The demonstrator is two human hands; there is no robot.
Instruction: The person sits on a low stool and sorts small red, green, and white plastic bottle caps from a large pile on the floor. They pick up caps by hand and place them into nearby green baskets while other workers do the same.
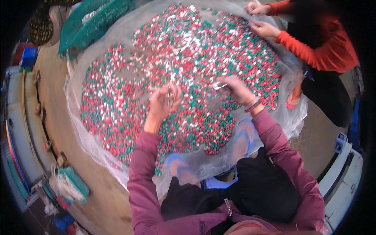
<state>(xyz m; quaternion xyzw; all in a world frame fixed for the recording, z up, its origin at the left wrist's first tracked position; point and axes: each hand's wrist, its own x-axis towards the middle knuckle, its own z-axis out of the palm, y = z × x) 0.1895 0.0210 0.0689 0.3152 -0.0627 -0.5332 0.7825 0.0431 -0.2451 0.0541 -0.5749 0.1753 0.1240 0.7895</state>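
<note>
A wide heap of small red, green and white pieces (113, 102) is spread over a pale translucent sheet (80, 133). Above the middle of the heap, my left hand (166, 101) is palm up, its fingers curled round several thin, shiny pale pieces (170, 95) whose kind I cannot make out. My right hand (236, 89), partly smeared by motion, hovers a little to the right. At its fingertips shows a shiny white piece (219, 85), too small and blurred to name. Loose pieces lie beneath both hands.
A co-worker in orange sleeves (313, 53) works at the far right edge of the heap. Green netting (94, 19) lies at the far left. A teal bag-like container (72, 184) stands on the floor, left. Under me is a blue stool (219, 182).
</note>
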